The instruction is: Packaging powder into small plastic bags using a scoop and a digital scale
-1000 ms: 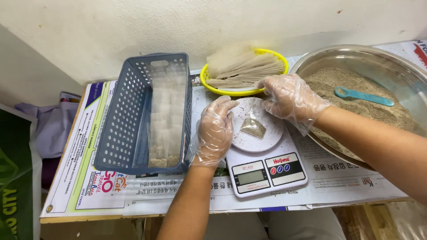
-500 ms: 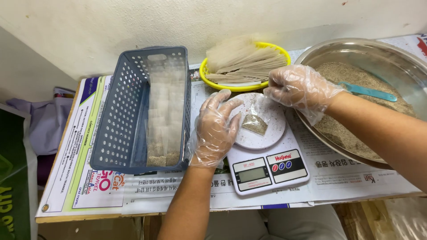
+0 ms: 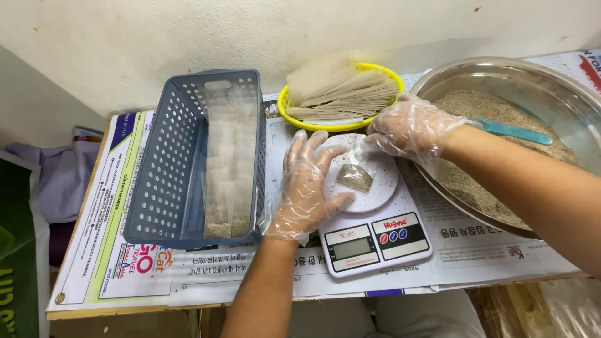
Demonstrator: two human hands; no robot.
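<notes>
Left hand (image 3: 307, 188) flat, released; right hand (image 3: 410, 128) grip unclear, hiding sachet (image 3: 354, 176) top.

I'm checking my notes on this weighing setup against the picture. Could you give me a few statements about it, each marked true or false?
1. A small clear bag with brownish grain lies on the round pan of the scale. True.
2. The blue scoop is in the right hand. False: it lies in the metal bowl, on the grain.
3. The left hand rests against the left edge of the scale's pan. True.
4. The grey basket holds nothing. False: filled clear bags stand in it.
5. The yellow basket sits behind the scale. True.
</notes>
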